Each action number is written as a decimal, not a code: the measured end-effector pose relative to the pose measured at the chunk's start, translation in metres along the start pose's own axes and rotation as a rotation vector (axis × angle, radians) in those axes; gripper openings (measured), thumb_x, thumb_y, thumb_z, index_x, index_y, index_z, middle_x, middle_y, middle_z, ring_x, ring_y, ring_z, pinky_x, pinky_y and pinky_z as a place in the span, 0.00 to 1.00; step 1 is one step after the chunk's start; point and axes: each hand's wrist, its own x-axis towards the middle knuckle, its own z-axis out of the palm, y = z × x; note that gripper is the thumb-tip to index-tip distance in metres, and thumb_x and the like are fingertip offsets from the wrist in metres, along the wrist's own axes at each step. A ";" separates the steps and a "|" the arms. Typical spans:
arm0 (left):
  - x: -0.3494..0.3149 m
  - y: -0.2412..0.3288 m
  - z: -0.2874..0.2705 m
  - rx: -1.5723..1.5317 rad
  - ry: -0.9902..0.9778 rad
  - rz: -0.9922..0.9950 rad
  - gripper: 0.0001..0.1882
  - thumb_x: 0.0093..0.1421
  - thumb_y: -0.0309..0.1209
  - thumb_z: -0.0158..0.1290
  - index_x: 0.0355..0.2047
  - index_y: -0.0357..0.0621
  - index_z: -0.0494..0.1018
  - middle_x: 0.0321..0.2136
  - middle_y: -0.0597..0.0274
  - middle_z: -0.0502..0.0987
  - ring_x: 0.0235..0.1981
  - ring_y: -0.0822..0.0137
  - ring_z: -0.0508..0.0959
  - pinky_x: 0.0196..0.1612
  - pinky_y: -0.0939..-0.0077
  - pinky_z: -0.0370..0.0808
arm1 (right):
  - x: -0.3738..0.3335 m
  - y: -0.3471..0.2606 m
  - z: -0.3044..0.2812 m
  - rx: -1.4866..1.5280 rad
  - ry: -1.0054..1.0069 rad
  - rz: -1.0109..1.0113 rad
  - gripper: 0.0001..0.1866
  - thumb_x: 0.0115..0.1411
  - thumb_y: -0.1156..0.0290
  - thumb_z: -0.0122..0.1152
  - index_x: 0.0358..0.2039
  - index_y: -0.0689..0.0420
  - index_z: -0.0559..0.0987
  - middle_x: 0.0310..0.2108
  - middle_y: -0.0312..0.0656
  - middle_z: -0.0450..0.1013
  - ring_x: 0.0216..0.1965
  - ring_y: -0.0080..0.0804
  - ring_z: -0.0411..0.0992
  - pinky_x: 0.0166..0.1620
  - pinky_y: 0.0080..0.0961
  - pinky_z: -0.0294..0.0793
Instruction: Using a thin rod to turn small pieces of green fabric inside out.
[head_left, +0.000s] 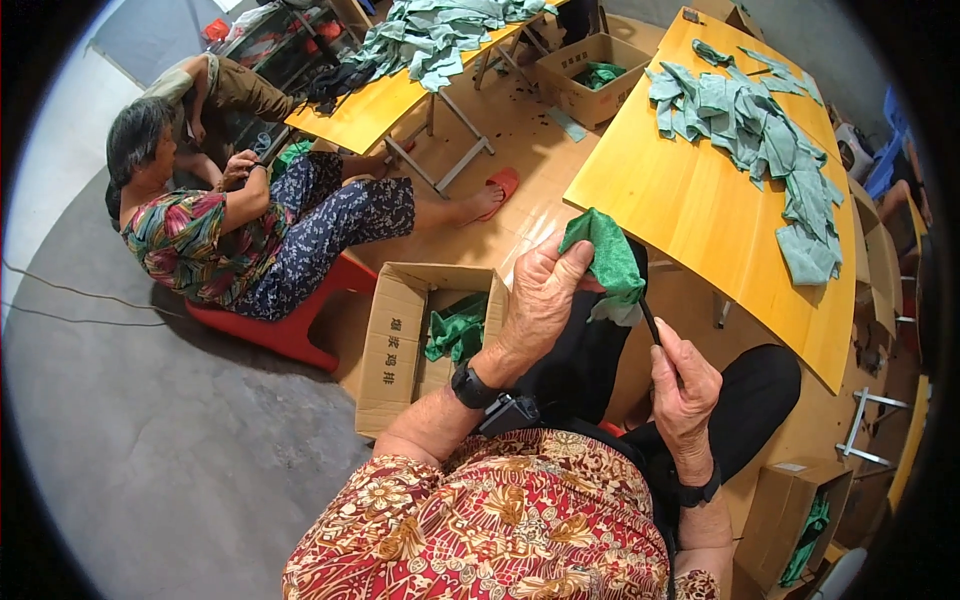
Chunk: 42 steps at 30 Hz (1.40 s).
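Between thumb and fingers, my left hand pinches a small green cloth piece with a paler green lower edge. My right hand grips a thin black stick, whose upper end reaches the cloth's lower edge; whether it goes inside is hidden. Both hands are above my lap, beside the near corner of a yellow table. A pile of pale green cloth pieces lies on that table. Below my left forearm stands an open cardboard box with darker green cloth in it.
At the left, a co-worker sits on a red stool, another person partly hidden behind. A second yellow table holds more pale green cloth. Cardboard boxes stand between the tables and at lower right. Cables cross the left side.
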 end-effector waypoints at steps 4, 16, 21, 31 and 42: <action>0.004 0.007 -0.002 -0.003 0.020 -0.004 0.17 0.68 0.37 0.50 0.50 0.37 0.73 0.39 0.61 0.81 0.37 0.72 0.81 0.43 0.74 0.80 | 0.001 0.002 -0.002 0.018 -0.047 -0.051 0.17 0.56 0.85 0.60 0.47 0.64 0.79 0.21 0.42 0.68 0.20 0.28 0.68 0.26 0.23 0.67; -0.002 -0.004 0.000 -0.038 -0.056 -0.021 0.20 0.68 0.37 0.49 0.52 0.33 0.70 0.42 0.49 0.80 0.42 0.63 0.81 0.47 0.68 0.80 | 0.002 0.002 0.006 0.087 -0.023 0.048 0.16 0.57 0.84 0.58 0.47 0.62 0.79 0.29 0.46 0.77 0.28 0.31 0.76 0.34 0.23 0.74; -0.005 -0.011 -0.008 -0.007 -0.023 -0.052 0.17 0.68 0.35 0.49 0.49 0.33 0.72 0.42 0.51 0.80 0.42 0.63 0.81 0.47 0.67 0.80 | 0.003 0.002 0.003 0.079 -0.042 0.028 0.16 0.57 0.84 0.58 0.47 0.62 0.79 0.30 0.47 0.77 0.29 0.32 0.77 0.35 0.23 0.75; -0.008 -0.011 -0.005 0.058 0.098 0.002 0.12 0.68 0.33 0.51 0.45 0.39 0.76 0.36 0.64 0.81 0.34 0.74 0.80 0.38 0.79 0.79 | -0.006 -0.004 0.002 0.022 -0.026 0.064 0.16 0.58 0.84 0.58 0.48 0.63 0.79 0.31 0.48 0.78 0.30 0.32 0.77 0.35 0.22 0.75; -0.009 -0.009 -0.016 0.027 0.050 -0.066 0.10 0.66 0.31 0.54 0.43 0.39 0.76 0.35 0.63 0.81 0.33 0.73 0.81 0.39 0.77 0.79 | -0.001 0.000 -0.007 0.005 -0.183 0.042 0.18 0.56 0.84 0.58 0.49 0.62 0.78 0.25 0.47 0.73 0.24 0.33 0.73 0.30 0.25 0.72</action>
